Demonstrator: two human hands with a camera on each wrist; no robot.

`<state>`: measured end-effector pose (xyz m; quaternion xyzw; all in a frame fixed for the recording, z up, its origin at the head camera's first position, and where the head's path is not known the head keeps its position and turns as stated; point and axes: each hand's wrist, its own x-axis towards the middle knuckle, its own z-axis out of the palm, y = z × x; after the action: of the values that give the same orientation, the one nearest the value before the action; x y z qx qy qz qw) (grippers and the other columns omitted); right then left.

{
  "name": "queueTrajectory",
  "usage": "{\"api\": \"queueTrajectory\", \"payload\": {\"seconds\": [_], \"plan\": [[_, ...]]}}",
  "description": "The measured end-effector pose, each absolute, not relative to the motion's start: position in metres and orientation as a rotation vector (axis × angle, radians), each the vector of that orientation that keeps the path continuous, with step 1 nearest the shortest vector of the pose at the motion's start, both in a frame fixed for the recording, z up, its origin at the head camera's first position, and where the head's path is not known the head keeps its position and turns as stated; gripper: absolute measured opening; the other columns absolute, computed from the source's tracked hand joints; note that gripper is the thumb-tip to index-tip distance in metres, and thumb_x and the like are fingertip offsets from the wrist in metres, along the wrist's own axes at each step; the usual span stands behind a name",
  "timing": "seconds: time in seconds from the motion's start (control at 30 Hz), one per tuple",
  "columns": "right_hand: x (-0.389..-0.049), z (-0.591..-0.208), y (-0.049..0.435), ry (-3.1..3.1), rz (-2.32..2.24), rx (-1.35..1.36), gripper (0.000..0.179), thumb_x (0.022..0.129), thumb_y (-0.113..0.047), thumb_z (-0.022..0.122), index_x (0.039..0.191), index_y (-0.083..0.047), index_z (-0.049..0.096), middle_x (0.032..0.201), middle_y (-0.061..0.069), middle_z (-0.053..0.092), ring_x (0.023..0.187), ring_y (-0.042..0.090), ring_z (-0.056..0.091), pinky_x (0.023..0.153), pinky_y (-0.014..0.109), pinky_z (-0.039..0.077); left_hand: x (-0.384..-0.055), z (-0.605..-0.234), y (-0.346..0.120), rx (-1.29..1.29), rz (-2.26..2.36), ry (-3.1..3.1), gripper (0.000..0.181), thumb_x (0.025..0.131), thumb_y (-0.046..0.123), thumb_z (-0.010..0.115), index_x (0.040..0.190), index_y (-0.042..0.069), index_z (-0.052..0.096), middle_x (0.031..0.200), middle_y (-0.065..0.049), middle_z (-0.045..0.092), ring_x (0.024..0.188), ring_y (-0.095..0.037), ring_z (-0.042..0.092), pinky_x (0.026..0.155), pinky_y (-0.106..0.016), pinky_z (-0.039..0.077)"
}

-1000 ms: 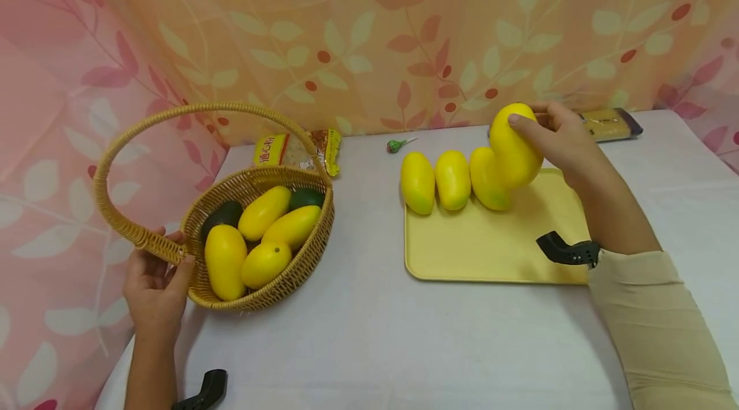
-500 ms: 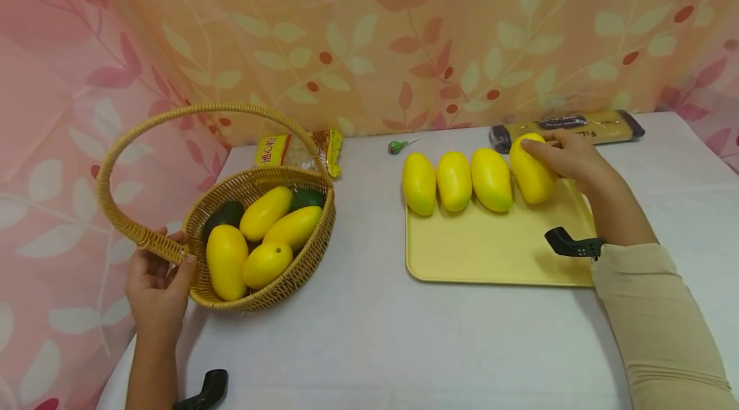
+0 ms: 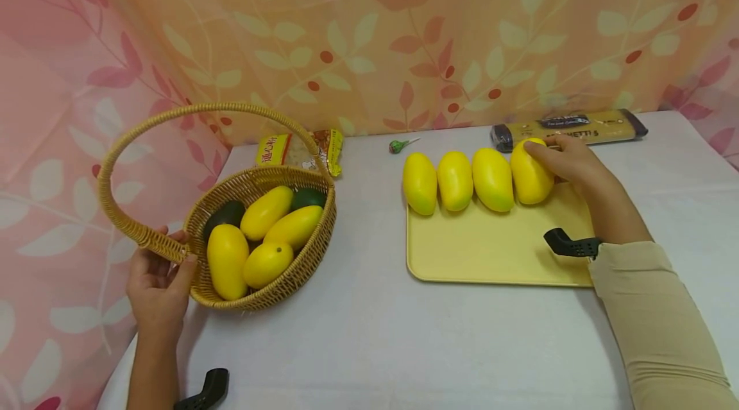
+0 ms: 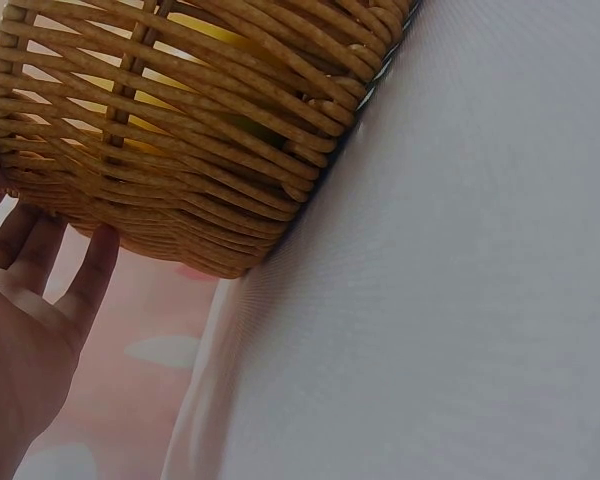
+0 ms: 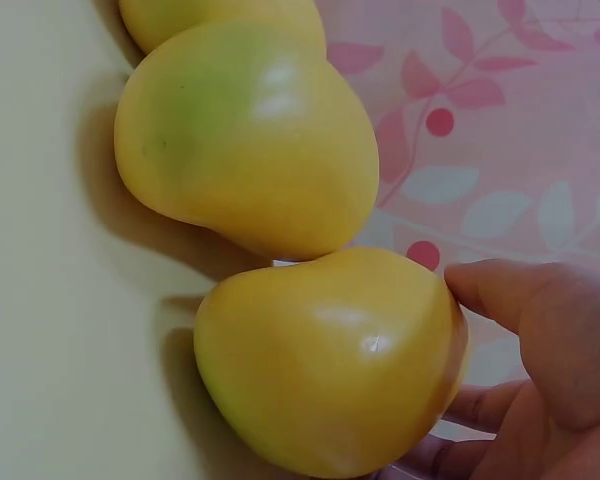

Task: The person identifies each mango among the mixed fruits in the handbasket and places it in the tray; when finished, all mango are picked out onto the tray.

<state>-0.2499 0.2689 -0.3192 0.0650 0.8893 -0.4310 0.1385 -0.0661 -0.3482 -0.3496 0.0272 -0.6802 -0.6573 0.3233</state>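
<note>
My left hand (image 3: 160, 281) grips the base of the handle at the near left rim of a wicker basket (image 3: 300, 275). In the left wrist view its fingers reach up to the woven wall (image 4: 180, 150). Several yellow mangoes and two dark green fruits (image 3: 224, 217) lie in the basket. At the far right of a row on the yellow tray (image 3: 491, 256), my right hand (image 3: 571, 163) holds a mango (image 3: 531, 176), thumb on its far end and fingers around the side. Beside it lie three more mangoes, the nearest one (image 3: 492, 180) touching or almost touching it.
Behind the tray lies a spaghetti pack (image 3: 577, 128). A lollipop (image 3: 402, 145) is on the white tablecloth (image 3: 369, 333) left of it. Behind the basket sits a yellow food packet (image 3: 297, 150). A leaf-patterned cloth (image 3: 369, 31) hangs along the back.
My right hand has lowered the mango from above the row onto the tray's far right, beside the third mango, and shifted it slightly left. The left hand has stayed at the basket.
</note>
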Motion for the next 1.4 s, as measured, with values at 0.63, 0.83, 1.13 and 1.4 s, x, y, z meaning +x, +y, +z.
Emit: {"api": "queueTrajectory", "payload": {"seconds": [0.63, 0.83, 1.13, 1.4], "plan": [[-0.248, -0.318, 0.272, 2.598, -1.206, 0.185, 0.108, 0.092, -0.073, 0.045, 0.155, 0.009, 0.013, 0.148, 0.04, 0.025, 0.128, 0.054, 0.036, 0.105, 0.062, 0.037, -0.067, -0.35, -0.347, 0.058, -1.709, -1.786, 0.054, 0.087, -0.022, 0.06, 0.138, -0.003, 0.052, 0.123, -0.018, 0.063, 0.119, -0.026, 0.057, 0.098, -0.021, 0.048], [-0.244, -0.31, 0.273, 2.64, -1.2, 0.229, 0.111, 0.09, -0.076, 0.045, 0.157, 0.005, 0.01, 0.151, 0.04, 0.023, 0.131, 0.058, 0.031, 0.106, 0.069, 0.032, -0.066, -0.348, -0.345, 0.071, -1.693, -1.801, 0.054, 0.087, -0.022, 0.06, 0.137, -0.002, 0.054, 0.122, -0.017, 0.063, 0.119, -0.026, 0.058, 0.097, -0.02, 0.048], [-0.233, -0.279, 0.23, 2.903, -1.171, 0.01, 0.085, 0.097, -0.06, 0.049, 0.157, -0.005, 0.026, 0.152, 0.032, 0.032, 0.133, 0.055, 0.033, 0.101, 0.072, 0.033, -0.065, -0.348, -0.346, 0.102, -1.716, -1.78, 0.055, 0.087, -0.021, 0.062, 0.138, -0.004, 0.052, 0.123, -0.016, 0.063, 0.119, -0.024, 0.058, 0.096, -0.019, 0.048], [-0.204, -0.267, 0.15, 2.837, -1.176, -0.458, 0.066, 0.094, -0.043, 0.069, 0.147, -0.012, 0.046, 0.137, 0.021, 0.053, 0.123, 0.043, 0.051, 0.101, 0.061, 0.042, -0.066, -0.347, -0.346, 0.089, -1.697, -1.799, 0.054, 0.087, -0.021, 0.061, 0.138, -0.004, 0.052, 0.123, -0.017, 0.063, 0.118, -0.025, 0.057, 0.097, -0.019, 0.048]]}}
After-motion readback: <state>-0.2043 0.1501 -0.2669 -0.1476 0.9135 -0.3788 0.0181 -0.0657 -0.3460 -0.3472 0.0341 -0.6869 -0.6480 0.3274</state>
